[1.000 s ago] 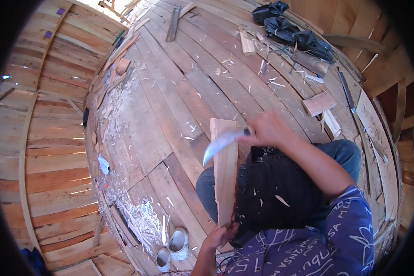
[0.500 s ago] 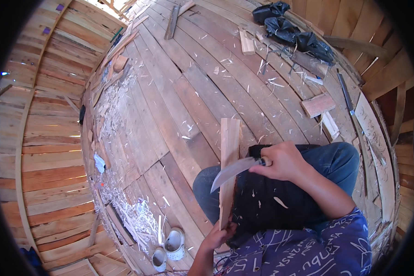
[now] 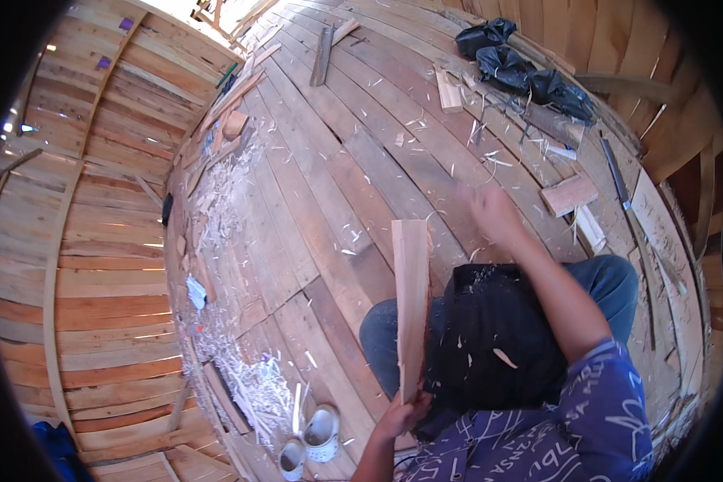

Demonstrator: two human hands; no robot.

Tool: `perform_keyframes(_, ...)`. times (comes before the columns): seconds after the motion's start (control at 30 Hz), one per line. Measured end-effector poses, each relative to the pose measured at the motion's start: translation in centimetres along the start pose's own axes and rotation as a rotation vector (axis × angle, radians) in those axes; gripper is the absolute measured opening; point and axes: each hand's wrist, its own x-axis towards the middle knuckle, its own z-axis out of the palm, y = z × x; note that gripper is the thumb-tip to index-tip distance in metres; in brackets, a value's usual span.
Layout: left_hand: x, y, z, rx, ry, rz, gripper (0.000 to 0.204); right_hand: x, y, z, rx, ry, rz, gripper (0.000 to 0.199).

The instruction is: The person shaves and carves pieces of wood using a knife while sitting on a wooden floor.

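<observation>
Head view: gripped board (image 3: pixel 411 309) by lower end with left hand (image 3: pixel 404 414), beside black cloth (image 3: pixel 482 317). Held right hand (image 3: pixel 492 212) apart from board, blurred; could not tell whether closed on anything. Showed shavings (image 3: pixel 263 394) strewn over floor (image 3: pixel 305 193), suggesting considerable wood already removed; could not judge amount left.
</observation>
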Motion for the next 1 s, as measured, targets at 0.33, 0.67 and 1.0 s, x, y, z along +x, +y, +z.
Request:
perform_keyframes(0.33, -0.1, 0.1, 0.7, 0.191, 0.026, 0.008, 0.044, -5.5, -1.4, 0.3, -0.488, -0.142, -0.629, 0.072)
perform_keyframes(0.67, 0.1, -0.2, 0.9, 0.231, 0.067, 0.095, 0.042, 4.1, 2.5, -2.8, 0.087, 0.31, 0.077, 0.073)
perform_keyframes(1.0, 0.9, 0.6, 6.1, 0.917, 0.457, 0.137, 0.032, -11.3, -3.4, -6.6, -0.517, -0.218, -0.424, 0.067)
